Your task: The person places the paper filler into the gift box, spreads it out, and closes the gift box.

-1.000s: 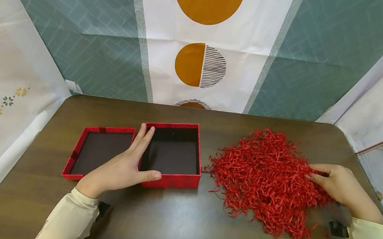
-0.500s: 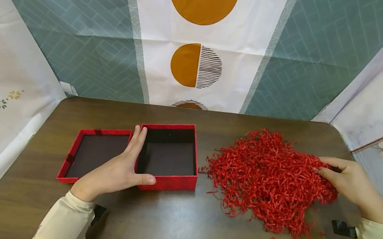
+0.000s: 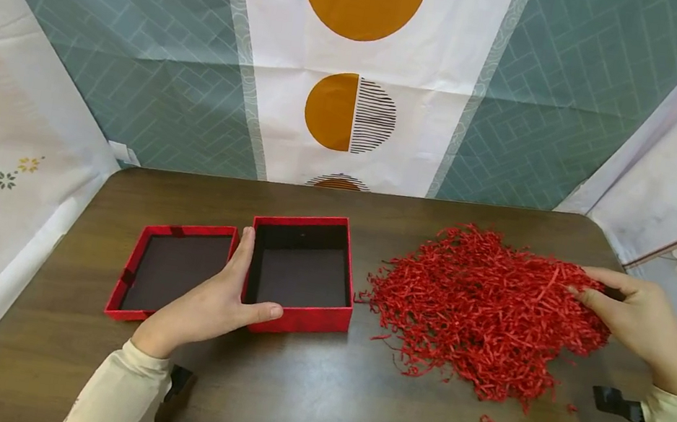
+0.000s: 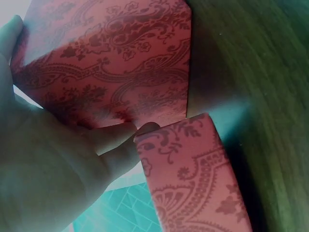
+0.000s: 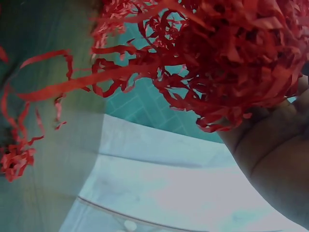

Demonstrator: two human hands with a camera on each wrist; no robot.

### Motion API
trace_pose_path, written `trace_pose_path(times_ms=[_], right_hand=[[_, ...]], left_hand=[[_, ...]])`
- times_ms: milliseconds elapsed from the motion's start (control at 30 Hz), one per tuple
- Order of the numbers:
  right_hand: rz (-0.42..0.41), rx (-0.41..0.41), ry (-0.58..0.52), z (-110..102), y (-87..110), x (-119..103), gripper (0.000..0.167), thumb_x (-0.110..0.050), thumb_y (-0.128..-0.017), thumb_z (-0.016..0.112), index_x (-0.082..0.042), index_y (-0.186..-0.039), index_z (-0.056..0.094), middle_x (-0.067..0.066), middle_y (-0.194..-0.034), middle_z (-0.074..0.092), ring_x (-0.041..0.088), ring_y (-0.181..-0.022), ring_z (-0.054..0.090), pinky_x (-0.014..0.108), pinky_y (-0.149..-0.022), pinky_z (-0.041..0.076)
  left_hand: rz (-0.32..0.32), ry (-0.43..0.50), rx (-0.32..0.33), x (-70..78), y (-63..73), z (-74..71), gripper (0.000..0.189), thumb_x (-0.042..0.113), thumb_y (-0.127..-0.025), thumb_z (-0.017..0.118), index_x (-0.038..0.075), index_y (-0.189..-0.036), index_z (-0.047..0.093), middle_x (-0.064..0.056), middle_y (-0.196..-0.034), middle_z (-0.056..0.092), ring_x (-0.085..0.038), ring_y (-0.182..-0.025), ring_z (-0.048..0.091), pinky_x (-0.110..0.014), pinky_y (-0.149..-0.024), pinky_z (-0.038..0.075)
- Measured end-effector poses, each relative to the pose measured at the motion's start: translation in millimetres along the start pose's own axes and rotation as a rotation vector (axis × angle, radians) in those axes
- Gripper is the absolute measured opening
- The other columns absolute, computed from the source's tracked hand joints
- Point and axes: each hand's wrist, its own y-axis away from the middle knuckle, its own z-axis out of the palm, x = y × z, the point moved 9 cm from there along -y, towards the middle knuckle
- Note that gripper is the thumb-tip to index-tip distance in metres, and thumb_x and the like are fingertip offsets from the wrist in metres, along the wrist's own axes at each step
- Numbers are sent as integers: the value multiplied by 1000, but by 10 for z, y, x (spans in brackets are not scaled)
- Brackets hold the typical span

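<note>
An open red box [image 3: 299, 318] with a dark inside stands left of the middle of the table. My left hand [image 3: 212, 309] rests against it, fingers straight along its left side and thumb at its front face. The left wrist view shows the patterned box wall [image 4: 120, 63], with the fingers reaching between it and the shallow red lid [image 4: 188, 169]. On the right, my right hand [image 3: 645, 315] holds a clump of red shredded paper [image 3: 487, 313] at the pile's right edge, thumb below and fingers on top. The clump [image 5: 241, 58] hides most of those fingers in the right wrist view.
The lid [image 3: 125, 274] lies to the left of the box, its dark inside facing up. A stray bit of shredded paper [image 3: 487, 421] lies in front of the pile. Patterned cloth [image 3: 361, 61] hangs behind the brown table [image 3: 316, 404] and along both sides.
My right hand has moved right and slightly back with the shredded paper, lifting and stretching the pile's right edge. The left hand stays at the box, its fingers drawn closer together.
</note>
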Motion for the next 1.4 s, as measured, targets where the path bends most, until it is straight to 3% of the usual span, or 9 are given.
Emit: trace_pose_path(times_ms=[100, 233, 467, 667, 833, 1000, 1100, 1400], right_hand=[[30, 22, -31, -34, 33, -13, 21, -10, -97, 67, -23, -112, 73, -30, -87, 62, -3, -72, 57, 21, -53, 47], [36, 53, -141, -92, 68, -75, 35, -7, -97, 67, -41, -105, 72, -21, -82, 67, 1, -65, 60, 21, -51, 47], [-15, 107, -246, -231, 50, -240, 49, 3, -96, 63, -44, -102, 71, -21, -80, 69, -1, -60, 62, 17, -48, 47], [-44, 188, -279, -366, 47, -377, 47, 5, -97, 62, -39, -104, 73, -20, -84, 69, -3, -63, 63, 13, -52, 48], [13, 263, -295, -458, 41, -407, 42, 1, -97, 63, -40, -103, 72, -24, -85, 67, -5, -65, 61, 11, -54, 47], [-45, 319, -420, -526, 13, -509, 29, 2, -97, 65, -22, -105, 78, -15, -79, 72, -1, -59, 64, 12, -52, 48], [-66, 343, -447, -571, 4, -558, 30, 6, -95, 64, -18, -105, 78, -12, -77, 73, -1, -58, 64, 12, -51, 48], [-58, 342, -321, -656, -91, -751, 29, 2, -96, 64, -20, -110, 77, -19, -81, 72, -3, -61, 64, 11, -53, 48]], left_hand=[[-2, 1, 6, 1, 12, 11, 126, 70, -83, 69, 31, -156, -25, 7, -165, -22, -33, -151, 11, -55, -107, 38], [7, -3, 18, -7, 17, 22, 124, 69, -84, 68, 28, -157, -24, 5, -165, -21, -32, -152, 8, -55, -109, 36], [11, -7, 36, -41, 5, 27, 124, 68, -85, 68, 25, -158, -23, 2, -166, -18, -33, -152, 5, -58, -111, 30], [11, -4, 30, -53, -10, 30, 124, 69, -85, 67, 27, -157, -24, 4, -165, -19, -33, -152, 5, -57, -110, 32], [19, -5, 30, -43, -29, 25, 124, 71, -84, 66, 27, -157, -25, 5, -165, -21, -31, -153, 4, -56, -111, 33], [24, -13, 26, -17, -52, 17, 125, 71, -84, 66, 26, -157, -25, 5, -165, -22, -31, -153, 4, -55, -110, 34], [32, -20, 29, -2, -62, 16, 126, 71, -84, 67, 25, -157, -24, 5, -165, -22, -30, -153, 3, -55, -112, 30], [27, 0, 45, -68, -48, 38, 123, 69, -85, 68, 28, -157, -24, 8, -164, -21, -30, -153, 1, -58, -113, 27]])
